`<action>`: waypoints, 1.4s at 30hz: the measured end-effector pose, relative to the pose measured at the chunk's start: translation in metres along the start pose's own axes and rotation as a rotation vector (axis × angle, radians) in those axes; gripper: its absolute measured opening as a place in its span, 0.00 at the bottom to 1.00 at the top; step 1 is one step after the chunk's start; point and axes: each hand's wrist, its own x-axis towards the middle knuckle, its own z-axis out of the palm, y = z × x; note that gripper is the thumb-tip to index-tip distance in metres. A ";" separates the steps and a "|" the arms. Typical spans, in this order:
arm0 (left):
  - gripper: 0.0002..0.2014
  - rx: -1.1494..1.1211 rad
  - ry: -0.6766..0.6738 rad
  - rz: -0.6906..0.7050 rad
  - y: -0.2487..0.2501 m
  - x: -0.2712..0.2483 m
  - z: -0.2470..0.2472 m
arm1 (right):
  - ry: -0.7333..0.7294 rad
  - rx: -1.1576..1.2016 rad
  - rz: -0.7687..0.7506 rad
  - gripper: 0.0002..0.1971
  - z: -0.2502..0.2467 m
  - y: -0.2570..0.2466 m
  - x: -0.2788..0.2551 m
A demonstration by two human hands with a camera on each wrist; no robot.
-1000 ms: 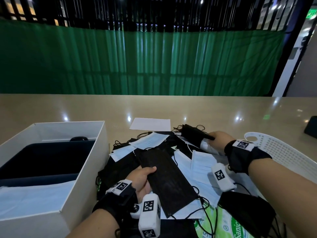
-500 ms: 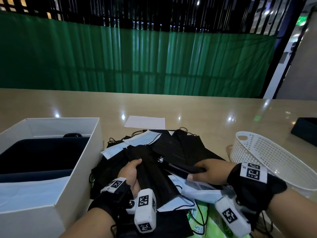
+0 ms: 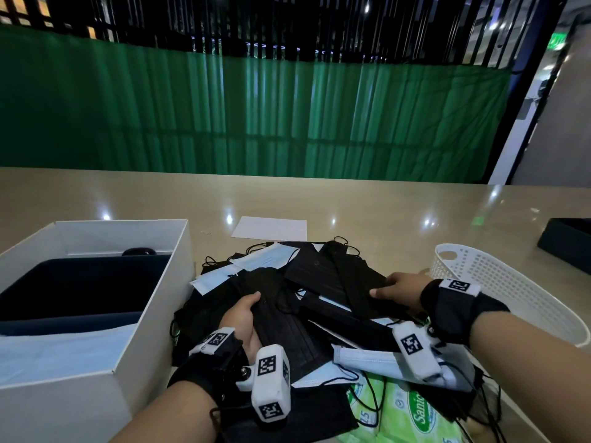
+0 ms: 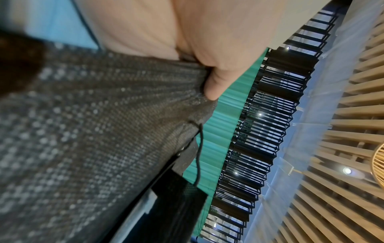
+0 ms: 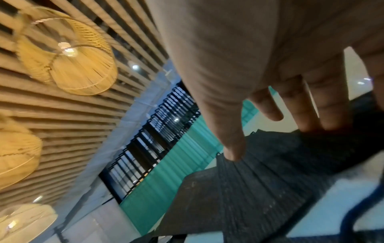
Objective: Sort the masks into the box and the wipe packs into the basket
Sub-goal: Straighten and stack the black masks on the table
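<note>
A heap of black and pale blue masks [image 3: 323, 270] lies on the table between the white box [image 3: 153, 318] on the left and the white basket [image 3: 518, 298] on the right. My left hand [image 3: 243, 316] grips a black pleated mask [image 3: 287, 343] at the near side of the heap; its thumb [image 4: 216, 78] presses on the fabric [image 4: 104, 131]. My right hand [image 3: 398, 290] pinches another black mask [image 3: 358, 282] at the heap's right edge, thumb [image 5: 232, 144] on top. A green wipe pack [image 3: 412, 417] lies partly under masks near the front edge.
The box holds a dark blue insert [image 3: 80, 282]. A white sheet of paper [image 3: 268, 228] lies beyond the heap. A black object [image 3: 569, 241] sits at the far right. Bare tabletop [image 3: 367, 206] stretches behind, up to a green curtain.
My right hand has pulled back from the far side of the heap toward me and the basket, holding black mask material. My left hand has stayed on its black mask.
</note>
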 end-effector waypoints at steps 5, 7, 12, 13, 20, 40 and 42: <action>0.17 0.026 0.032 0.008 0.000 -0.001 -0.001 | 0.035 0.067 -0.017 0.12 0.008 0.001 0.015; 0.16 0.037 0.024 0.030 0.002 -0.005 0.000 | 0.017 0.214 -0.037 0.15 0.009 0.005 0.019; 0.16 0.049 0.025 0.034 0.002 -0.003 -0.001 | 0.174 0.440 -0.112 0.13 -0.007 0.002 0.014; 0.16 0.041 0.026 0.029 0.002 -0.002 -0.002 | 0.218 0.427 -0.126 0.12 -0.011 0.002 0.013; 0.17 0.003 -0.012 0.022 0.002 -0.006 0.000 | 0.191 0.405 -0.084 0.10 -0.031 0.004 0.009; 0.17 -0.004 -0.019 -0.012 0.001 -0.005 -0.001 | 0.157 0.133 -0.246 0.07 -0.020 -0.004 0.000; 0.17 0.001 -0.026 -0.002 0.002 -0.006 -0.001 | 0.156 0.212 -0.254 0.07 -0.031 -0.007 -0.003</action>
